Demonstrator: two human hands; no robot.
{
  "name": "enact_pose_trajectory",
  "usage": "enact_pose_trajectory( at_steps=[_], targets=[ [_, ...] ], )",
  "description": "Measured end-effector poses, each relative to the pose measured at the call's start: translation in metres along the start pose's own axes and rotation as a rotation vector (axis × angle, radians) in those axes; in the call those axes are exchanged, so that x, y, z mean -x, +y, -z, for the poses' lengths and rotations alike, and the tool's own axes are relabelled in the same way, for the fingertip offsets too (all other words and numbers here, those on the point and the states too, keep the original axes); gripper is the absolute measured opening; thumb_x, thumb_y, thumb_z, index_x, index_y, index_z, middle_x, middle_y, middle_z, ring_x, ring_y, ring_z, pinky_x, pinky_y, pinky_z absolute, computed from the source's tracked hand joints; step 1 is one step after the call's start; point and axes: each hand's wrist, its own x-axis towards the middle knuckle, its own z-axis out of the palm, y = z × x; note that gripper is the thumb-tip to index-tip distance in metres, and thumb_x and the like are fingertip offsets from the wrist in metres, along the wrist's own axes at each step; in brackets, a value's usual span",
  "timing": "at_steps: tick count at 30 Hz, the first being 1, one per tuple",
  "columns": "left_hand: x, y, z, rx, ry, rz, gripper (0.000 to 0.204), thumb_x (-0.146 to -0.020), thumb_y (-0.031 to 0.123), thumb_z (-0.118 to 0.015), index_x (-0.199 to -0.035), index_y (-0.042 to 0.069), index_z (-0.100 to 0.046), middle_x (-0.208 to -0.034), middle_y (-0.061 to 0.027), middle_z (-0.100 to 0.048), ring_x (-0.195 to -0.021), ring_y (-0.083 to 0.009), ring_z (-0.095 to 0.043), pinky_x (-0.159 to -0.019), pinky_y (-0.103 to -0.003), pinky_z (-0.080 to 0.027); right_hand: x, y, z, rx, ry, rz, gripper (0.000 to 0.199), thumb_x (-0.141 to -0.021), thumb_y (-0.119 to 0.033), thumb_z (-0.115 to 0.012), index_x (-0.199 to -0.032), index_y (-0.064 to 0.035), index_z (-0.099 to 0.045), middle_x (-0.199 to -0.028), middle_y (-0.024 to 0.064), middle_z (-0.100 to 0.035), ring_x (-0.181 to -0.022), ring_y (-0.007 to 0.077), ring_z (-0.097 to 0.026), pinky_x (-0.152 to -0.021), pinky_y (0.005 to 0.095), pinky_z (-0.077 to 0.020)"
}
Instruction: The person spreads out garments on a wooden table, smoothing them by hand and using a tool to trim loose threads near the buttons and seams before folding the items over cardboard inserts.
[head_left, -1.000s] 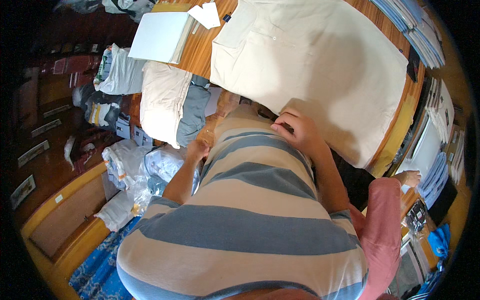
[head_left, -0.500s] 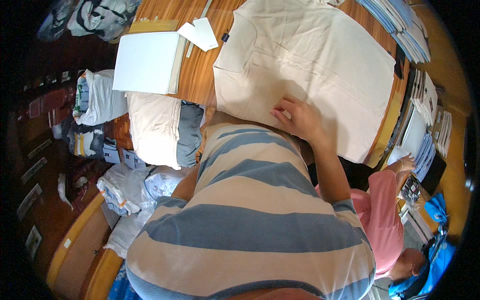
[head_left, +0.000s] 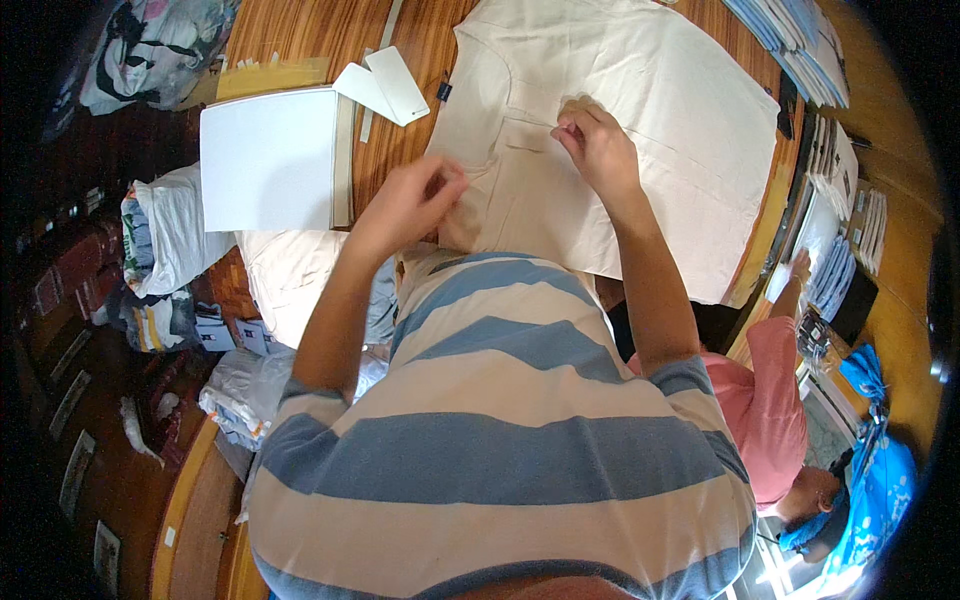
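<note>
A cream buttoned shirt point(head_left: 690, 150) lies spread over the wooden table in front of me, a small dark label at its left edge. My right hand point(head_left: 605, 155) is over the shirt's front seam, thumb and fingertips pinched together on the cloth. At the near left edge of the garment is my left hand point(head_left: 412, 203), its fingers curled beside a rumpled bit of fabric. Motion blurs that hand, so whether it grips the cloth is unclear.
Left of the shirt sit a white board stack point(head_left: 268, 160) and two white cards point(head_left: 398, 86). Folded cream cloth point(head_left: 290, 280) and bagged garments point(head_left: 185, 220) lie lower left. Folded shirts point(head_left: 790, 50) are stacked far right. A person in a pink top point(head_left: 770, 420) works at my right.
My left hand has come into view and reached the shirt's left edge. My right hand has moved farther up the shirt and pinched its fingers. The shirt's near left part has become rumpled.
</note>
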Motion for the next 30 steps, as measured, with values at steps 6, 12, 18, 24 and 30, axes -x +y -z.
enact_pose_trajectory(
  at_steps=[6,12,18,24,30],
  targets=[
    [-0.092,0.015,-0.043,-0.06,0.377,-0.159,0.047,-0.099,0.027,-0.072,-0.135,0.002,-0.056,-0.104,-0.0148,-0.075,-0.084,-0.0218,-0.075,-0.076,-0.035,-0.059,-0.013,0.018,0.008,0.053,-0.058,0.177,0.021,-0.09,-0.023,-0.076,-0.096,-0.0072,-0.064,-0.102,0.0113,-0.067,-0.101,0.0335,-0.066,-0.083,0.0445,-0.0551],
    [-0.127,0.024,-0.053,0.273,0.348,-0.1,0.054,-0.101,0.018,-0.07,-0.147,0.003,-0.047,-0.109,-0.015,-0.073,-0.087,-0.0171,-0.071,-0.08,-0.033,-0.058,0.0,0.03,0.025,-0.138,-0.078,0.227,0.024,-0.093,-0.025,-0.075,-0.102,-0.0064,-0.063,-0.104,0.0119,-0.066,-0.099,0.0344,-0.066,-0.081,0.0449,-0.0542],
    [-0.155,0.031,-0.039,0.096,0.059,-0.392,0.049,-0.1,0.016,-0.072,-0.145,0.008,-0.055,-0.105,-0.0067,-0.071,-0.088,-0.0125,-0.065,-0.081,-0.028,-0.053,0.004,0.043,0.021,-0.209,-0.003,0.299,0.026,-0.093,-0.028,-0.075,-0.105,-0.007,-0.064,-0.105,0.01,-0.065,-0.096,0.0329,-0.067,-0.082,0.0437,-0.0551],
    [-0.133,0.054,-0.028,-0.136,-0.17,-0.24,0.031,-0.103,0.019,-0.069,-0.131,0.007,-0.068,-0.109,-0.0012,-0.073,-0.104,-0.0129,-0.066,-0.087,-0.028,-0.052,0.009,0.048,0.021,-0.257,0.022,0.293,0.025,-0.094,-0.027,-0.073,-0.106,-0.0073,-0.063,-0.104,0.0099,-0.064,-0.095,0.033,-0.067,-0.084,0.0432,-0.0551],
    [-0.139,0.042,-0.04,0.283,-0.257,-0.161,0.035,-0.103,0.021,-0.07,-0.135,0.008,-0.063,-0.123,-0.0028,-0.069,-0.111,-0.0134,-0.064,-0.091,-0.029,-0.052,0.014,0.055,0.019,-0.265,0.022,0.275,0.024,-0.091,-0.02,-0.077,-0.105,-0.0069,-0.063,-0.106,0.0079,-0.066,-0.096,0.0304,-0.067,-0.085,0.0417,-0.0537]
  ],
)
